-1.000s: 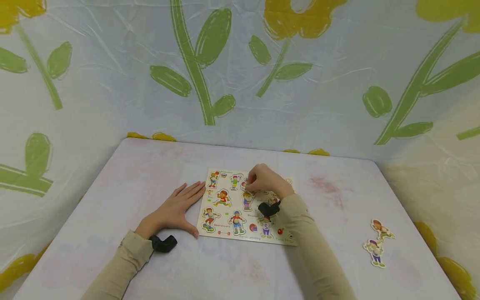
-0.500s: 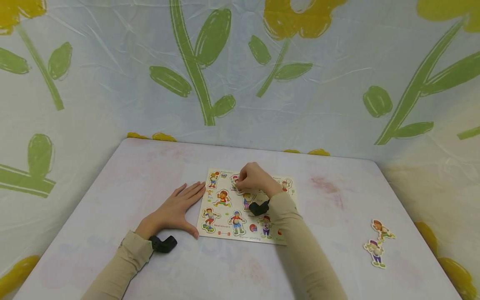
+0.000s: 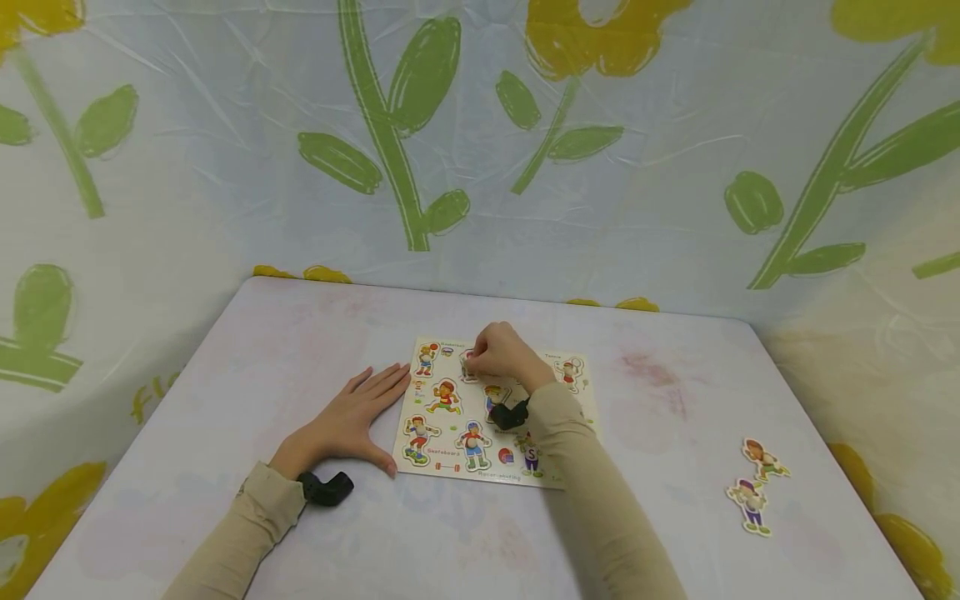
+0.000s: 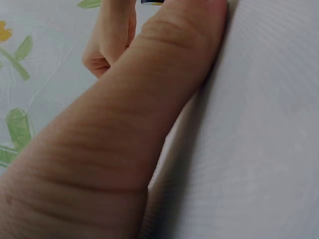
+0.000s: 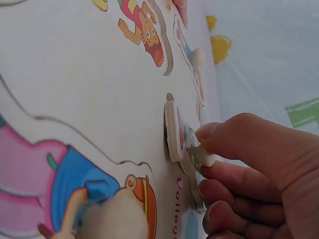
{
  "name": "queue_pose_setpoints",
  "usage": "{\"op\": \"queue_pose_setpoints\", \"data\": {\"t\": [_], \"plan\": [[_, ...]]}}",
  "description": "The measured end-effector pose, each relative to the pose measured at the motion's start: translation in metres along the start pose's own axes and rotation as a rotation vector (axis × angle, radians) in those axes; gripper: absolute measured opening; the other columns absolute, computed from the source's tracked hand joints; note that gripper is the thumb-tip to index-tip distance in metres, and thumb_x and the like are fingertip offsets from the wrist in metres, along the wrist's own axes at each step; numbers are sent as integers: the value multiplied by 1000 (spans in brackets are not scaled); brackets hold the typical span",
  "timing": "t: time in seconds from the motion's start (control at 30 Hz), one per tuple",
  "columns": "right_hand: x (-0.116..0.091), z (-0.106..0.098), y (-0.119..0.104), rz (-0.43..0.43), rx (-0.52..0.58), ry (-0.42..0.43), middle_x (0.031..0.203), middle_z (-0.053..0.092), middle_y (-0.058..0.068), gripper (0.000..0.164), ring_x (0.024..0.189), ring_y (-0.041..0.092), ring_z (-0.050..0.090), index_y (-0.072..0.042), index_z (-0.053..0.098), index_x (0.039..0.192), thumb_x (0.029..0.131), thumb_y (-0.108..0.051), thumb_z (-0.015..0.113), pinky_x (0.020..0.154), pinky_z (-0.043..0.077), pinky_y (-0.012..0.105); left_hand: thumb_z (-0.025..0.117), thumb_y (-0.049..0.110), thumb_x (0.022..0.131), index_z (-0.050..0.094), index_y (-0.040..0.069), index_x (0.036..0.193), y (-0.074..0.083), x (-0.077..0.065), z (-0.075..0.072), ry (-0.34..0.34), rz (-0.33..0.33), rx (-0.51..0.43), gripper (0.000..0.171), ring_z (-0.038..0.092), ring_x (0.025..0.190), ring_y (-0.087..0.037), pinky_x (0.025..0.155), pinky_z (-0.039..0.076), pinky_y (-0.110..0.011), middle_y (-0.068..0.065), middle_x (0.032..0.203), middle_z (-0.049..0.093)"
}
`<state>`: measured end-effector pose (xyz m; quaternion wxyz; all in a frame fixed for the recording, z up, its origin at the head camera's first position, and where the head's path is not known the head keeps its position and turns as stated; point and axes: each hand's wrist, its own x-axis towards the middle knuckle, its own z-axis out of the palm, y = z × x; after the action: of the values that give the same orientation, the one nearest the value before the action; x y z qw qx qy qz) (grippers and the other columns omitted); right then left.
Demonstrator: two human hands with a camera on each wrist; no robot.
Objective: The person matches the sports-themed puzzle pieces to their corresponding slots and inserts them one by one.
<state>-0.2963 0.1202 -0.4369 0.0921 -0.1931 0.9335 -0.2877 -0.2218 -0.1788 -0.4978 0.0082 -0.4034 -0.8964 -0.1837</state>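
My left hand (image 3: 352,417) lies flat on the table with its fingers spread, fingertips at the left edge of a wooden peg puzzle board (image 3: 468,410). In the left wrist view, that hand's thumb and wrist fill much of the frame. My right hand (image 3: 504,354) is over the board's upper middle. Thumb and index finger pinch the pale knob (image 5: 205,158) of a puzzle piece (image 5: 173,132). The piece sits tilted, its thick edge standing above the board beside the printed "Volley" lettering. Its picture is mostly hidden by the fingers.
Other sports-figure pieces, such as the runner (image 3: 444,397) and the skateboarder (image 3: 420,440), are on the board. Two loose pieces, a brown-haired figure (image 3: 765,461) and a purple-trousered figure (image 3: 750,505), lie at the table's right. A flower-print cloth (image 3: 637,217) surrounds the table.
My right hand has moved left across the board with the puzzle piece, from beside the upper-middle figure to over that spot. My left hand has stayed put.
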Motion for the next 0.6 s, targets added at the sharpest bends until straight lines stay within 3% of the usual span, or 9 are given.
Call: {"op": "queue_pose_setpoints", "data": {"t": [0.6], "plan": [[-4, 2, -4, 41, 11, -21, 61, 60, -1, 23, 54, 10, 46, -7, 73, 72, 89, -22, 76, 50, 38, 22, 60, 94, 55, 23, 6, 158, 1, -1, 5, 8, 2, 24, 140, 15, 151, -29, 119, 11, -55, -8, 165, 17]]}}
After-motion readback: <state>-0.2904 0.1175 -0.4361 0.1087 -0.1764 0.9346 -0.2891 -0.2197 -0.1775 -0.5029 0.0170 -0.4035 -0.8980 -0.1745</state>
